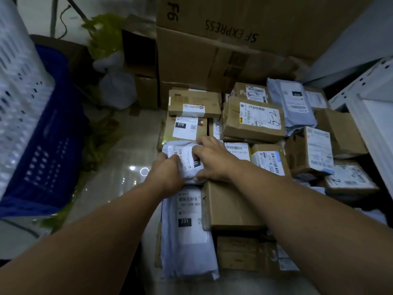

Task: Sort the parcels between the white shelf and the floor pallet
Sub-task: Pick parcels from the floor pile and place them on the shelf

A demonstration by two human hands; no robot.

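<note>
Dim storeroom, glossy pale tile floor, big brown SF EXPRESS carton at the back, blue plastic crate on the left, white metal shelf at the right edge. A small crumpled white poly-bag parcel sits on the left edge of the floor pile, just beyond a long white mailer labelled 231 and beside a plain brown cardboard box. The left hand pinches its near-left end. The right hand grips its right side, fingers curled over the label. Best done by lifting straight up with both hands, label kept readable. The bag looks soft, so support it underneath.
</note>
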